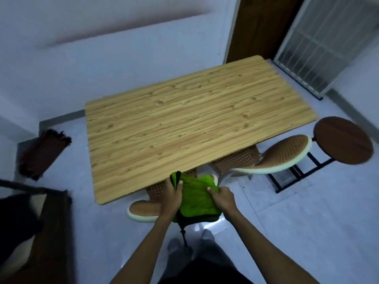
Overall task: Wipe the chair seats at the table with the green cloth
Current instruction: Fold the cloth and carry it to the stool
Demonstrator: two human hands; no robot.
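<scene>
I hold the green cloth (196,198), which has a dark trim and a dangling cord, in front of me at the near edge of the wooden table (184,111). My left hand (171,198) grips its left side and my right hand (222,198) grips its right side. Beneath the cloth stands a brown perforated chair with a pale rim (143,210), tucked under the table and partly hidden. A second such chair (283,154) stands at the table's right corner, its seat under the tabletop.
A round dark-brown stool (342,140) on a black frame stands at the far right. A bundle of dark sticks (44,152) lies on the floor at left. Dark furniture (41,232) fills the lower left. A grilled door (328,42) is behind the table.
</scene>
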